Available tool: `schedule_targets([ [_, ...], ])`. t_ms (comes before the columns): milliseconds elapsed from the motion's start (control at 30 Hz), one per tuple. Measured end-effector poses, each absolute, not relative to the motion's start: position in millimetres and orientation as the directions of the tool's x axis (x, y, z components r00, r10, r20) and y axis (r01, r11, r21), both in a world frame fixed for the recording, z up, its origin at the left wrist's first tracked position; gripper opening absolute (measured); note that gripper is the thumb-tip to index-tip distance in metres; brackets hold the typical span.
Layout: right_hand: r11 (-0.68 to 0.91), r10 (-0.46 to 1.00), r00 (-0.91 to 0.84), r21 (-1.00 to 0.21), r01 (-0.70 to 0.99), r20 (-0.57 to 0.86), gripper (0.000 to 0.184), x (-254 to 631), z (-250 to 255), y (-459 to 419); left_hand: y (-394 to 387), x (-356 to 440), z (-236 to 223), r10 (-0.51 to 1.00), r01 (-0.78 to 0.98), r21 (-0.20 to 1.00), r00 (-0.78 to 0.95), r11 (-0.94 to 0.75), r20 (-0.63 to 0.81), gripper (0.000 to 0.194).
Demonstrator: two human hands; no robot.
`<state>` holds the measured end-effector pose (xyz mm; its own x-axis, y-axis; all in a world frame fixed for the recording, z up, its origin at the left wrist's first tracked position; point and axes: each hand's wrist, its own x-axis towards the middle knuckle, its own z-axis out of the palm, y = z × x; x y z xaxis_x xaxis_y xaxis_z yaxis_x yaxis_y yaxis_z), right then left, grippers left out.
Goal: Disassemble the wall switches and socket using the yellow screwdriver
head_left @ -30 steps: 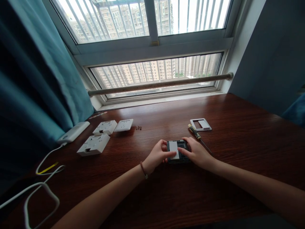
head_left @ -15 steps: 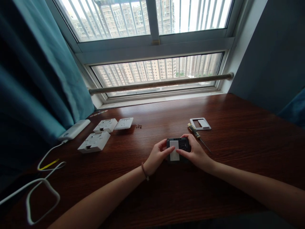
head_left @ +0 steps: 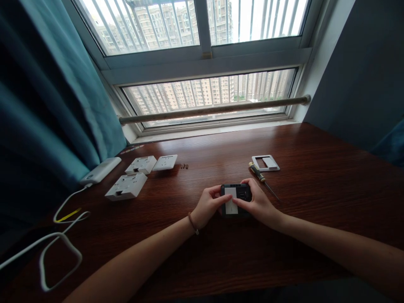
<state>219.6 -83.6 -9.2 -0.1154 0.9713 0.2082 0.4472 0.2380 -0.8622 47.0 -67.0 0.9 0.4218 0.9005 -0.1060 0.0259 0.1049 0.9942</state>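
Observation:
Both hands hold a black wall socket module [head_left: 243, 192] with a white rectangular panel [head_left: 231, 207] on its left part. My left hand [head_left: 211, 204] closes on the module's left edge, its thumb lying on the white panel. From the right, my right hand [head_left: 257, 201] grips the other edge, and its thumb tip touches the panel's right side. The fingers beneath the module are hidden. Just beyond my right hand lies a screwdriver [head_left: 258, 172] with a dark and yellowish handle. Behind it rests a white frame [head_left: 277, 167] with a small white piece [head_left: 269, 163] in its opening.
Two white mounting boxes [head_left: 128, 187] sit on the left of the wooden table [head_left: 189, 261]. A white socket plate [head_left: 166, 162] leans near them, beside several small screws [head_left: 184, 166]. A white power strip [head_left: 102, 170], its cable [head_left: 61, 235] and a yellow strip [head_left: 68, 215] lie far left.
The view has shifted very slightly. Both hands keep the same grip on the socket module, and nothing on the table has visibly moved.

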Motion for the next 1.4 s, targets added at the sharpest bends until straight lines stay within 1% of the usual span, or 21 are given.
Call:
schedule_targets([
  [233, 0.208, 0.978, -0.099, -0.883, 0.422, 0.183, 0.041, 219, -17, -80, -67, 48, 0, 0.904, 0.032, 0.993, 0.411, 0.112, -0.115, 0.033],
  [367, 0.165, 0.986, -0.067, -0.935, 0.313, 0.152, 0.046, 220, -22, -74, -65, 50, -3, 0.917, 0.039, 0.993, 0.380, 0.113, -0.119, 0.035],
  [433, 0.139, 0.990, -0.051, -0.953, 0.269, 0.130, 0.043, 222, -25, -70, -63, 51, -6, 0.935, 0.034, 0.993, 0.334, 0.112, -0.117, 0.041],
  [533, 0.128, 0.992, -0.051, -0.958, 0.258, 0.119, 0.035, 224, -27, -65, -62, 51, -9, 0.964, 0.033, 0.994, 0.242, 0.103, -0.108, 0.049],
  [633, 0.131, 0.991, -0.055, -0.956, 0.263, 0.120, 0.033, 226, -27, -62, -61, 51, -11, 0.970, 0.061, 0.994, 0.220, 0.094, -0.106, 0.046],
  [833, 0.154, 0.988, -0.055, -0.946, 0.287, 0.144, 0.034, 226, -26, -61, -59, 51, -12, 0.966, 0.108, 0.990, 0.231, 0.090, -0.113, 0.047],
  [967, 0.172, 0.985, -0.087, -0.924, 0.340, 0.152, 0.034, 227, -25, -59, -57, 51, -10, 0.965, 0.116, 0.987, 0.226, 0.108, -0.132, 0.043],
  [1133, 0.248, 0.968, -0.157, -0.859, 0.448, 0.197, 0.031, 234, -15, -57, -55, 51, -7, 0.957, 0.112, 0.985, 0.243, 0.132, -0.156, 0.044],
  [1233, 0.311, 0.950, -0.200, -0.800, 0.513, 0.241, 0.026, 249, -2, -45, -52, 46, -8, 0.947, 0.168, 0.972, 0.250, 0.163, -0.202, 0.047],
  [1300, 0.336, 0.942, -0.187, -0.762, 0.553, 0.280, 0.023, 267, 6, -30, -49, 41, -8, 0.955, 0.282, 0.954, 0.242, 0.102, -0.174, 0.045],
  [1333, 0.340, 0.939, -0.164, -0.747, 0.572, 0.302, 0.023, 278, 9, -21, -49, 38, -8, 0.966, 0.364, 0.931, 0.232, 0.018, -0.109, 0.043],
  [1367, 0.338, 0.938, -0.144, -0.734, 0.590, 0.316, 0.024, 291, 11, -12, -48, 36, -8, 0.974, 0.454, 0.886, 0.224, -0.094, -0.012, 0.041],
  [1400, 0.331, 0.936, -0.116, -0.722, 0.608, 0.332, 0.026, 305, 12, -3, -49, 34, -7, 0.969, 0.538, 0.816, 0.222, -0.212, 0.106, 0.039],
])
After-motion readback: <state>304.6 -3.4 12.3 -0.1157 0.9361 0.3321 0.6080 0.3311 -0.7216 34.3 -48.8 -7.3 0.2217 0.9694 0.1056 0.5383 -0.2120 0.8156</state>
